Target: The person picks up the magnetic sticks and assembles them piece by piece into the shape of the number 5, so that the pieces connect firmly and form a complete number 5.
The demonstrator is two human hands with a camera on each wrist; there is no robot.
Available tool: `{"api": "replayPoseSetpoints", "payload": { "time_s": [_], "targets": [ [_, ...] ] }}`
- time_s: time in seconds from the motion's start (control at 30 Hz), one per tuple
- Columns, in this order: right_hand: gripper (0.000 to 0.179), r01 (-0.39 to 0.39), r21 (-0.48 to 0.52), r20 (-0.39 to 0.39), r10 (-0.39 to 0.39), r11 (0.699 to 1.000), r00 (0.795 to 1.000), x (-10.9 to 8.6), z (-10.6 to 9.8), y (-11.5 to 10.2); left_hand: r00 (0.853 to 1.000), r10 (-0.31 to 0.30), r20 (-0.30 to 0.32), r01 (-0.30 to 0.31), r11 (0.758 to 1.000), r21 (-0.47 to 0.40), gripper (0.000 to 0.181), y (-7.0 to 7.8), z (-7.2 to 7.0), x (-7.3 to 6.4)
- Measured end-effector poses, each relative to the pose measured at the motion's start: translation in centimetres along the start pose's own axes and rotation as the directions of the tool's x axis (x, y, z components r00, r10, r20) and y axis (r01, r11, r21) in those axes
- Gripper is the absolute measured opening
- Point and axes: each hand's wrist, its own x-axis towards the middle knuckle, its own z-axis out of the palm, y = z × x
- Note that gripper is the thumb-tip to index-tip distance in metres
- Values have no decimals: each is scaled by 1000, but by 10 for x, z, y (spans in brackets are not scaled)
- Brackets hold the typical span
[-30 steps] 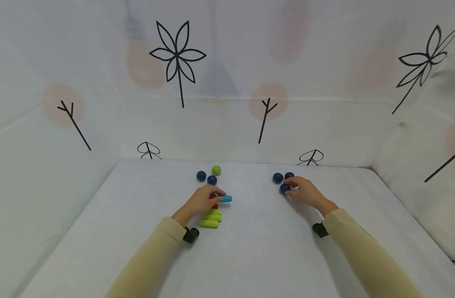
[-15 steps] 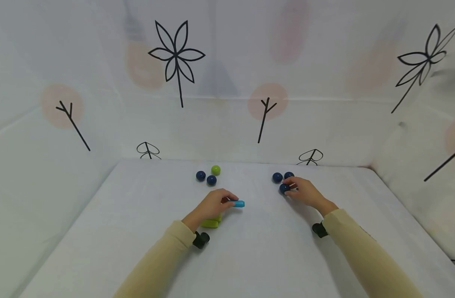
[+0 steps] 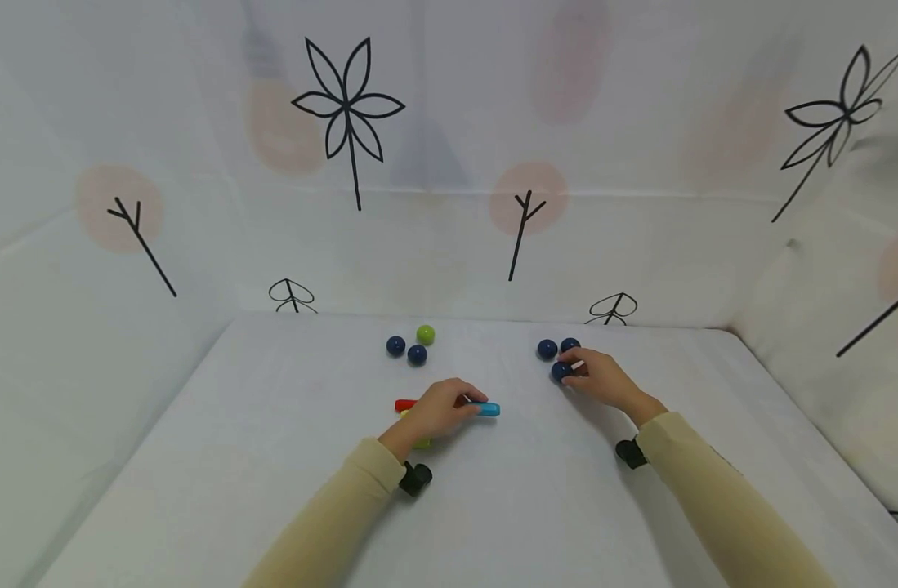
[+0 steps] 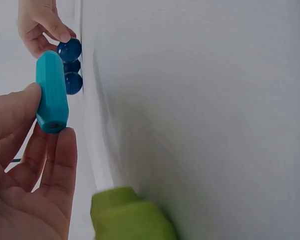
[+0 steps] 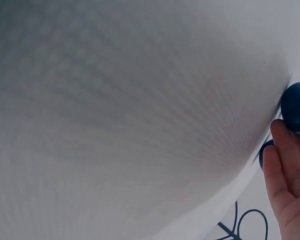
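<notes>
1. The left hand (image 3: 443,406) pinches a light-blue faceted stick (image 3: 490,409) between thumb and fingers, the stick's end pointing toward the right hand's side.
2. The right hand (image 3: 599,377), farther forward, holds a glossy dark blue ball (image 3: 561,371) between thumb and fingertips.
3. Just beyond the right hand's fingers sit two more glossy dark blue balls, one at the left (image 3: 547,349) and one at the right (image 3: 569,345), crowding its far side.
4. A red stick (image 3: 404,405) pokes out left of the left hand, partly covered by it.
5. Yellow-green sticks (image 3: 422,444) lie below the left hand and wrist, mostly hidden; their number cannot be told.
6. Beyond the left hand, slightly to its left, a glossy green ball (image 3: 426,334) stands behind two dark blue balls (image 3: 417,354), well apart from the fingers.
7. The white surface (image 3: 537,490) stretches open between the hands and nearer the person.
8. Its far edge runs near the right hand's balls, before a white patterned wall (image 3: 434,261); its side edges lie well outside both hands.
</notes>
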Motion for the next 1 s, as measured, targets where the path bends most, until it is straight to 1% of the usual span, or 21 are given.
{"api": "replayPoseSetpoints", "payload": {
  "time_s": [0.17, 0.4, 0.47, 0.73, 1.0],
  "targets": [
    [36, -4, -3, 0, 4, 1000, 1000, -1, 0, -1, 1000, -5, 11, 5, 1000, 12, 19, 6, 6, 4],
    [36, -14, 2, -2, 14, 1000, 1000, -2, -1, -3, 998, -55, 34, 54, 998, 31, 19, 9, 16, 12],
    [35, -12, 0, 0, 12, 1000, 1000, -2, -1, -3, 998, -59, 38, 57, 998, 40, 19, 10, 18, 13],
    [36, -13, -9, 12, 13, 1000, 1000, -4, -3, -5, 995, -87, 54, 84, 995, 56, 19, 15, 21, 15],
    [35, 7, -26, 35, -6, 1000, 999, -10, -4, -15, 993, -105, 57, 102, 993, 59, 19, 17, 21, 15]
  ]
}}
